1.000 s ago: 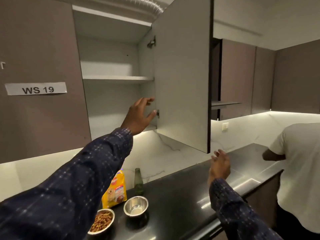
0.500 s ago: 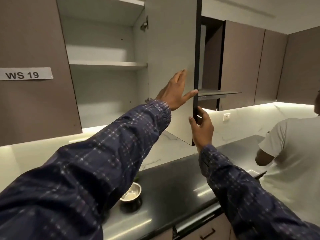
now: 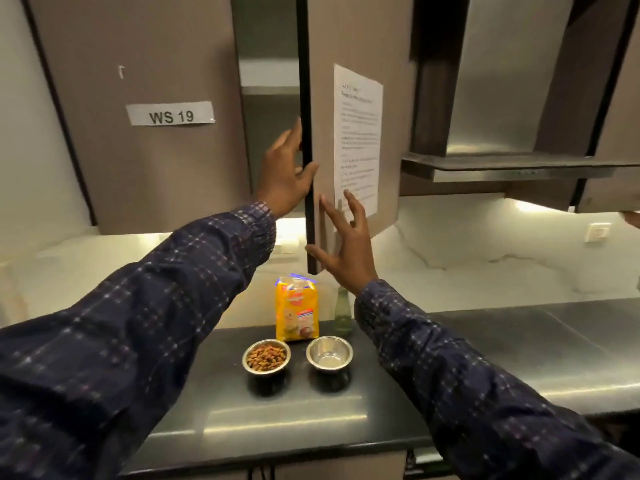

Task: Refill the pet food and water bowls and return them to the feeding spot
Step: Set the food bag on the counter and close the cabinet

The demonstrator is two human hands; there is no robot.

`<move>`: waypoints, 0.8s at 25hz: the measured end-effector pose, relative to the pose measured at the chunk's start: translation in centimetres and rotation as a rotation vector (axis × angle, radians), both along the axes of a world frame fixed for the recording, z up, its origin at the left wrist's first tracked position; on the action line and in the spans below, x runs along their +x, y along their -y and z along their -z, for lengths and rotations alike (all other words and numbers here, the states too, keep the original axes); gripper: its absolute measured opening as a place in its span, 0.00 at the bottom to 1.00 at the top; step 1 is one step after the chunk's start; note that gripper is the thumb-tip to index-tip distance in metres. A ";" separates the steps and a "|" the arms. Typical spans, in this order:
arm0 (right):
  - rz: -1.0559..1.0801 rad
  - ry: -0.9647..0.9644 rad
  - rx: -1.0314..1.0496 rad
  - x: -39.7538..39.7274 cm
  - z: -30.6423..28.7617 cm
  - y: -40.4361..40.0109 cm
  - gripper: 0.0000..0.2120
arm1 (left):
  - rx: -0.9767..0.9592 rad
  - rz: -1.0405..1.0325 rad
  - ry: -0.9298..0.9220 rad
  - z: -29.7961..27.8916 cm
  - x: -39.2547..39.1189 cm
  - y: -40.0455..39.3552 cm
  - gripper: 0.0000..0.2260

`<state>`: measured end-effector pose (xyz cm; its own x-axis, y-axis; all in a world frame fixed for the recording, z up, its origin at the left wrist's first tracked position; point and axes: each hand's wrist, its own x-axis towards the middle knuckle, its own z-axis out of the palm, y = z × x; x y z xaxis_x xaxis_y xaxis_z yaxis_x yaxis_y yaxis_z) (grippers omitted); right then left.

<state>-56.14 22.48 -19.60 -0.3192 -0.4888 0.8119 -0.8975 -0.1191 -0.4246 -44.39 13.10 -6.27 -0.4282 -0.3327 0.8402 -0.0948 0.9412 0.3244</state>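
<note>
Two steel bowls stand side by side on the black counter [image 3: 284, 403]. The left bowl [image 3: 266, 356] holds brown kibble; the right bowl [image 3: 329, 354] looks empty of food. Behind them stand a yellow pet food bag [image 3: 296, 313] and a small green glass bottle [image 3: 342, 315]. My left hand [image 3: 285, 174] grips the dark edge of the wall cupboard door [image 3: 349, 46], fingers behind it and thumb on its front. My right hand [image 3: 343, 244] is spread open against the door's lower front, holding nothing.
A printed sheet [image 3: 356, 136] is taped to the door's front. A label reading WS 19 [image 3: 170, 114] marks the cupboard to the left. A steel range hood [image 3: 512, 161] hangs at the right. A wall socket [image 3: 597, 232] sits on the marble backsplash.
The cupboard door has swung from wide open to nearly shut. My left hand moved from inside the cupboard onto the door's edge, my right hand onto its front. The view dropped back to the bowls.
</note>
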 end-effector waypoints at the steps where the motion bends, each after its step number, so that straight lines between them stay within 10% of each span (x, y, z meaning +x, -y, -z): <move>1: 0.030 -0.089 0.051 0.5 0.3 2.4 0.43 | 0.019 -0.075 0.004 0.3 1.1 1.8 0.36; 11: 0.028 -0.456 0.258 -3.1 3.0 18.1 0.54 | -0.294 -0.383 0.262 3.5 1.9 19.0 0.43; 20: 0.071 -0.554 0.267 -7.7 3.6 27.4 0.42 | -0.356 -0.523 0.282 3.6 -2.1 29.5 0.42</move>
<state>-63.89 -4.87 -23.23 0.0752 -0.6912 0.7188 -0.9950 -0.0045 0.0998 -46.44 -16.43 -9.88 -0.5049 -0.2798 0.8166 -0.6006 0.7933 -0.0995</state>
